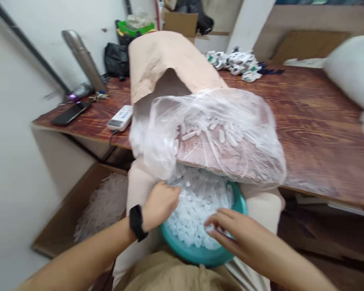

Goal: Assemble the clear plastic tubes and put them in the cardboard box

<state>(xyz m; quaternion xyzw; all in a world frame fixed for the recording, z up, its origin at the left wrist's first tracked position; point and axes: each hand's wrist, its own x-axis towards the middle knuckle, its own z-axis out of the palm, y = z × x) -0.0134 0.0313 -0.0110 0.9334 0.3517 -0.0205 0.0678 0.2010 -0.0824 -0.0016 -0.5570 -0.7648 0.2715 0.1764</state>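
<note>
Right hand [235, 229] pinches a clear piece [209, 228] over the teal basin [197, 256], left hand [161, 204] curled, its grip unclear; I judge this a picking step, wanting a steady hold next.

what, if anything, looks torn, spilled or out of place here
The tan paper on the table has a ragged edge, as if torn. The clear plastic bag slumps over the table's front edge above the teal basin, with whitish pieces scattered in or on it; whether any spilled is unclear.
</note>
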